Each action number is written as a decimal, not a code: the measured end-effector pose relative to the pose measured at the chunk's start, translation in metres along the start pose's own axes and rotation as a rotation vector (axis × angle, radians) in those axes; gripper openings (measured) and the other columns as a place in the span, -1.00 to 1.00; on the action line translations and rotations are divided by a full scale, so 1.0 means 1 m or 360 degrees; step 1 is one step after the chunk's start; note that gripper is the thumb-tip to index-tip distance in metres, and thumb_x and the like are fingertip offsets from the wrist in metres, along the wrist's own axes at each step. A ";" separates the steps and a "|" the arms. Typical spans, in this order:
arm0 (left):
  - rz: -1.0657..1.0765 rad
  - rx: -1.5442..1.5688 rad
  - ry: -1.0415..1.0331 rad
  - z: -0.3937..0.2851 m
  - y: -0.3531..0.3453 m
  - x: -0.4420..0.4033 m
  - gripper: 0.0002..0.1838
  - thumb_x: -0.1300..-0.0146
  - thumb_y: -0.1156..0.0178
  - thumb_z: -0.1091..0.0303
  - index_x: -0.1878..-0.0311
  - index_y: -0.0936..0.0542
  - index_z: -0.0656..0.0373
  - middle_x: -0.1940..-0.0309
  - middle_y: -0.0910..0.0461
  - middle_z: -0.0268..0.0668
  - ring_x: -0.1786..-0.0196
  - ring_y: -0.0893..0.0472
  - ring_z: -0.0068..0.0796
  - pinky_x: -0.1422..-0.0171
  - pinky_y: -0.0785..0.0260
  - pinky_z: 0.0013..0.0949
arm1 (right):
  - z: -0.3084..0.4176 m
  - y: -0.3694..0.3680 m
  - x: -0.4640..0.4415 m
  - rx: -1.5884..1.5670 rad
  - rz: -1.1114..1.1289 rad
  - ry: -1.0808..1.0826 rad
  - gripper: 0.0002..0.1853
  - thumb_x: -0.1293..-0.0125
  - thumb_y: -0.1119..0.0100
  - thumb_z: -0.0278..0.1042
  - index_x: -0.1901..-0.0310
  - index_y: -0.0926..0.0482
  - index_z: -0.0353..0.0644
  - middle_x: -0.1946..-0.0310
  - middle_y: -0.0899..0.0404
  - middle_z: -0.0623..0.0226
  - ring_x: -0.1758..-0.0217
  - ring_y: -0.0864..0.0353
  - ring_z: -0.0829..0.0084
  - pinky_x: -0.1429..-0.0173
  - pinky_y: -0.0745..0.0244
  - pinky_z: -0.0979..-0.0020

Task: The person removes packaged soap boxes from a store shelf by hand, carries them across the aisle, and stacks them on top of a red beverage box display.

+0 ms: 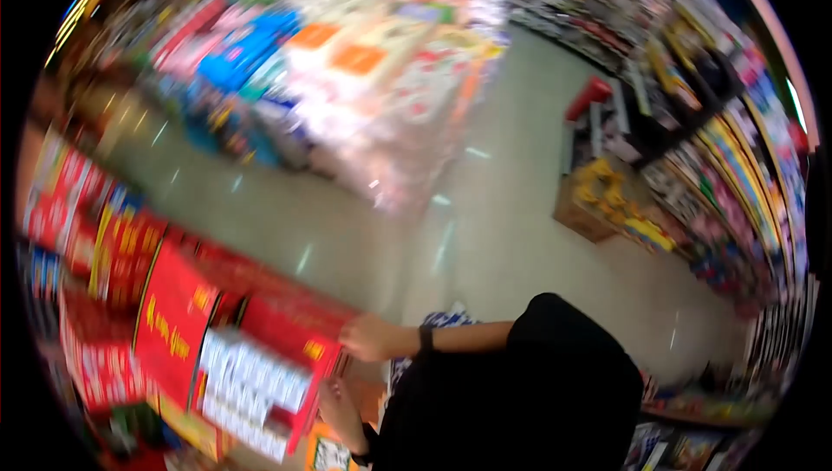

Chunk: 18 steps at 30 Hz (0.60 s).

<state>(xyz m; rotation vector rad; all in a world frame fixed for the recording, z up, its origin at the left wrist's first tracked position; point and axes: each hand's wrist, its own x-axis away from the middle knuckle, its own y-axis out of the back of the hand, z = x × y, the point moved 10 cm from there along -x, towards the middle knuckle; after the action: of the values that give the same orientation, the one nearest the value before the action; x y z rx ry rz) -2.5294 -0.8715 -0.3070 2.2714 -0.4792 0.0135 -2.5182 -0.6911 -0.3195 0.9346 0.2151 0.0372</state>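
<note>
An open red box (pixel 178 298) with gold lettering lies at the lower left. Rows of small white packs (pixel 247 376) fill part of it; their print is too blurred to read. My right hand (pixel 368 337), with a dark band at the wrist, grips the box's near edge at the upper corner. Lower along that same edge is my left hand (pixel 341 409), its fingers closed against the red side. Some of its fingertips are hard to make out.
A large heap of plastic-wrapped packs (pixel 373 81) stands across the aisle. On the right, a cardboard box (pixel 587 207) with yellow items sits on the floor (pixel 494 228) beside packed shelves (pixel 719 142). More red boxes (pixel 65 198) are stacked at left.
</note>
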 end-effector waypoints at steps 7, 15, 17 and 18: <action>0.0811 -0.0375 -0.0658 -0.202 -0.156 0.030 -0.65 -0.60 -0.19 0.15 -0.19 -0.65 0.22 0.06 -0.77 0.07 -0.01 -0.76 0.08 -0.13 -0.58 -0.01 | -0.090 0.101 0.167 0.0092 -0.0246 -0.0552 -0.77 -0.39 -0.25 -0.18 0.24 -0.62 -0.18 0.26 -0.65 0.16 0.17 -0.70 0.01 0.08 -0.60 0.00; 0.1524 -0.0269 -0.1639 -0.353 -0.340 0.129 -0.62 -0.56 -0.21 0.16 -0.28 -0.62 0.18 -0.03 -0.76 0.00 -0.07 -0.74 0.05 -0.15 -0.58 -0.07 | -0.149 0.216 0.463 0.0076 -0.1018 -0.1530 -0.78 -0.49 -0.15 -0.19 0.23 -0.59 -0.16 0.28 -0.62 0.13 0.15 -0.67 -0.02 0.09 -0.56 -0.01; 0.1688 -0.0289 -0.1762 -0.392 -0.366 0.166 -0.61 -0.55 -0.22 0.17 -0.28 -0.62 0.17 -0.04 -0.76 0.00 -0.08 -0.75 0.05 -0.15 -0.58 -0.07 | -0.150 0.224 0.540 0.0028 -0.1286 -0.1816 -0.77 -0.49 -0.13 -0.17 0.20 -0.61 -0.15 0.25 -0.65 0.13 0.13 -0.67 -0.02 0.07 -0.56 -0.01; 0.1750 -0.0269 -0.1869 -0.409 -0.379 0.185 -0.60 -0.54 -0.23 0.16 -0.28 -0.63 0.17 -0.04 -0.76 0.01 -0.08 -0.75 0.05 -0.14 -0.59 -0.06 | -0.151 0.221 0.573 0.0007 -0.1338 -0.1960 -0.77 -0.49 -0.12 -0.17 0.19 -0.61 -0.15 0.23 -0.66 0.13 0.12 -0.67 -0.02 0.05 -0.56 0.00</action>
<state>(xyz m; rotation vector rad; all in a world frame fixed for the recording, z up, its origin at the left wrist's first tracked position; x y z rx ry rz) -2.1697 -0.4084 -0.2690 1.3653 -2.1386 -0.7815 -1.9742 -0.3680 -0.3251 0.6697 -0.5513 -1.2800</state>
